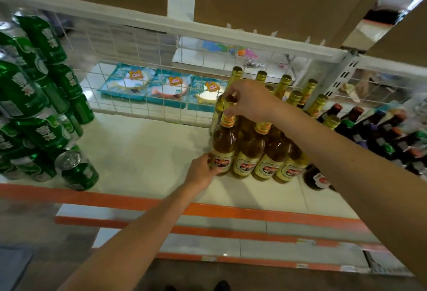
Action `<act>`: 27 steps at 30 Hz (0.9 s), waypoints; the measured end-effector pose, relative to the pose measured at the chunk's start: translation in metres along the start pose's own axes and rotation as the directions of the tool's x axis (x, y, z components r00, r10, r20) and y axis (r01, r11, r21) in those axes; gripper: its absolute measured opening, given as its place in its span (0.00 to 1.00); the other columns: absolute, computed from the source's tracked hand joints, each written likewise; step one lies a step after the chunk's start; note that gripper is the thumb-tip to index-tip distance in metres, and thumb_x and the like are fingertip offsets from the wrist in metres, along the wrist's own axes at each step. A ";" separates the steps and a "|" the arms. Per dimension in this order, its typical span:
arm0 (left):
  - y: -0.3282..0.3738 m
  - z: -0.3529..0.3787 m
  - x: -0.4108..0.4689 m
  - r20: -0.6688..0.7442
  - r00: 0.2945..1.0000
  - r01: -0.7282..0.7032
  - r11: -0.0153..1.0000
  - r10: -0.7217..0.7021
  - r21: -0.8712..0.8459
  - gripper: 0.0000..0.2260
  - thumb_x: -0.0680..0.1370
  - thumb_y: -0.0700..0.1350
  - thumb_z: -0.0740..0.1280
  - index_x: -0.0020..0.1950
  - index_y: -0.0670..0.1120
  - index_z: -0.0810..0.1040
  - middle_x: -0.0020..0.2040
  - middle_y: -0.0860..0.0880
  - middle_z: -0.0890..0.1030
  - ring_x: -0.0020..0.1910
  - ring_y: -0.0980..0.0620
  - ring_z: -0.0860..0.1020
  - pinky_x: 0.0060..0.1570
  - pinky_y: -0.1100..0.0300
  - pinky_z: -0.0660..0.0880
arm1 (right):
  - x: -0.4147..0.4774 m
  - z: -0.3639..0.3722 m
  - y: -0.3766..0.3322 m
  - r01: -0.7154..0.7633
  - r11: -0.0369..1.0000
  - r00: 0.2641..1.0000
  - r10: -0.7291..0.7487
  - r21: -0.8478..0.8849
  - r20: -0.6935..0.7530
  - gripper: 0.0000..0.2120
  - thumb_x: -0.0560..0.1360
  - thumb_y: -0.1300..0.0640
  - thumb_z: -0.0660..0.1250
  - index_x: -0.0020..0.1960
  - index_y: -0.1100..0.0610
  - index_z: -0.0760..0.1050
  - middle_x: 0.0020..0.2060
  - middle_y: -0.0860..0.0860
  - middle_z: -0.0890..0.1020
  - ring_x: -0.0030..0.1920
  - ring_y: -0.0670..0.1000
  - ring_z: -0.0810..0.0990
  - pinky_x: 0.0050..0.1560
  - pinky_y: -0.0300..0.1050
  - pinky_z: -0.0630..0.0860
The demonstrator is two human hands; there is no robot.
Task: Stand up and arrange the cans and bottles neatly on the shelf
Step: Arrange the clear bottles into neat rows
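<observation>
A white shelf (143, 156) with an orange front edge (231, 212) is backed by a wire grid (138, 59). Green cans (34, 106) are stacked at its left and dark bottles (374, 133) stand at its right. The front-left amber bottle (224, 143) stands upright among its row. The right hand (249, 99) pinches its neck, and the left hand (201, 173) grips its base.

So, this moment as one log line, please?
left hand: holds bottle base; right hand: pinches bottle neck; bottle: upright on shelf

Amber gold-capped bottles (248, 149) upright in rows (right side), green cans (34, 106) stacked left
</observation>
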State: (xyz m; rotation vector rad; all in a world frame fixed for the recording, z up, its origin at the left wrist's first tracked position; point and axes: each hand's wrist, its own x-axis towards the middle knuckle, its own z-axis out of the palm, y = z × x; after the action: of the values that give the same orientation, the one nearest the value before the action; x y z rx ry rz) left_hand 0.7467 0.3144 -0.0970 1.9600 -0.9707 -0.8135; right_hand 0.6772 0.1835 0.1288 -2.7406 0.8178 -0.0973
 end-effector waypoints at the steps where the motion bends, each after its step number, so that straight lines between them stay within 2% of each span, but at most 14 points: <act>1: 0.001 0.004 0.000 -0.005 1.000 -0.005 1.000 0.005 -0.001 0.21 0.73 0.51 0.75 0.64 0.46 0.78 0.59 0.48 0.83 0.56 0.50 0.81 0.56 0.58 0.76 | -0.002 -0.004 0.003 0.005 1.000 1.000 -0.004 -0.018 0.015 0.21 0.71 0.49 0.76 0.61 0.54 0.78 0.51 0.48 0.75 0.51 0.50 0.73 0.46 0.42 0.68; 4: 0.003 0.007 0.001 -0.011 1.000 -0.018 0.999 0.019 0.031 0.21 0.74 0.51 0.75 0.64 0.47 0.78 0.59 0.48 0.83 0.56 0.50 0.82 0.53 0.60 0.75 | -0.005 -0.011 0.011 0.006 0.996 0.997 0.001 -0.093 0.074 0.22 0.72 0.49 0.75 0.63 0.56 0.76 0.54 0.51 0.77 0.50 0.50 0.73 0.46 0.43 0.67; 8: 0.007 0.004 0.002 0.001 1.000 -0.009 0.996 0.009 0.089 0.20 0.72 0.51 0.76 0.62 0.47 0.80 0.57 0.48 0.84 0.55 0.50 0.82 0.53 0.58 0.76 | -0.005 -0.017 0.010 -0.005 0.988 0.988 0.029 -0.153 0.149 0.22 0.72 0.49 0.75 0.62 0.57 0.78 0.55 0.52 0.78 0.52 0.52 0.76 0.46 0.45 0.71; 12: 0.011 0.002 0.001 0.012 1.000 0.022 0.993 -0.023 0.116 0.22 0.69 0.54 0.76 0.61 0.49 0.81 0.55 0.50 0.85 0.51 0.52 0.83 0.51 0.58 0.79 | -0.003 -0.017 0.004 -0.034 0.980 0.980 0.072 -0.198 0.188 0.19 0.72 0.50 0.75 0.60 0.57 0.80 0.55 0.54 0.79 0.52 0.56 0.78 0.52 0.54 0.79; 17: 0.026 -0.009 -0.006 0.144 0.988 0.044 0.989 -0.064 0.141 0.27 0.70 0.52 0.77 0.66 0.49 0.76 0.61 0.49 0.82 0.60 0.50 0.80 0.61 0.54 0.77 | -0.005 -0.009 -0.005 -0.058 0.971 0.970 0.110 -0.230 0.219 0.18 0.72 0.52 0.75 0.59 0.57 0.78 0.55 0.54 0.77 0.52 0.55 0.77 0.52 0.53 0.79; 20: 0.053 -0.035 -0.011 0.187 0.982 0.006 0.993 -0.028 0.119 0.26 0.71 0.48 0.77 0.68 0.50 0.75 0.64 0.51 0.80 0.62 0.51 0.78 0.63 0.54 0.75 | -0.006 -0.023 -0.005 -0.047 0.976 0.962 0.101 -0.212 0.255 0.24 0.72 0.47 0.74 0.64 0.57 0.76 0.60 0.52 0.77 0.57 0.55 0.77 0.56 0.51 0.77; 23: 0.097 -0.079 -0.004 0.159 0.986 -0.076 0.982 0.048 0.174 0.23 0.76 0.41 0.72 0.71 0.46 0.73 0.65 0.48 0.77 0.63 0.50 0.76 0.59 0.59 0.72 | -0.014 -0.069 0.004 -0.093 0.995 0.990 0.096 -0.033 0.101 0.26 0.75 0.42 0.70 0.68 0.54 0.74 0.61 0.51 0.78 0.58 0.52 0.77 0.55 0.46 0.73; 25: 0.129 -0.106 0.005 0.070 0.990 -0.135 0.967 0.122 0.218 0.21 0.79 0.42 0.68 0.72 0.44 0.71 0.68 0.44 0.76 0.65 0.46 0.75 0.62 0.55 0.72 | -0.021 -0.102 0.021 -0.135 0.991 0.989 0.136 0.025 -0.055 0.23 0.76 0.40 0.68 0.64 0.53 0.76 0.60 0.51 0.79 0.54 0.50 0.77 0.52 0.45 0.72; 27: 0.156 -0.122 0.017 -0.012 0.983 -0.177 0.955 0.185 0.238 0.21 0.81 0.46 0.65 0.74 0.45 0.70 0.69 0.44 0.75 0.66 0.45 0.74 0.64 0.51 0.72 | -0.029 -0.122 0.048 -0.208 0.978 0.967 0.208 0.016 -0.145 0.24 0.77 0.38 0.65 0.64 0.54 0.77 0.60 0.53 0.80 0.54 0.52 0.77 0.52 0.46 0.71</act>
State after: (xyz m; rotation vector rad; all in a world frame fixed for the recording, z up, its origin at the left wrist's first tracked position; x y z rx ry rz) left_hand 0.7997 0.2821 0.0920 2.0387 -1.2538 -0.5809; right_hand 0.6106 0.1309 0.2322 -2.6526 1.1392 -0.2574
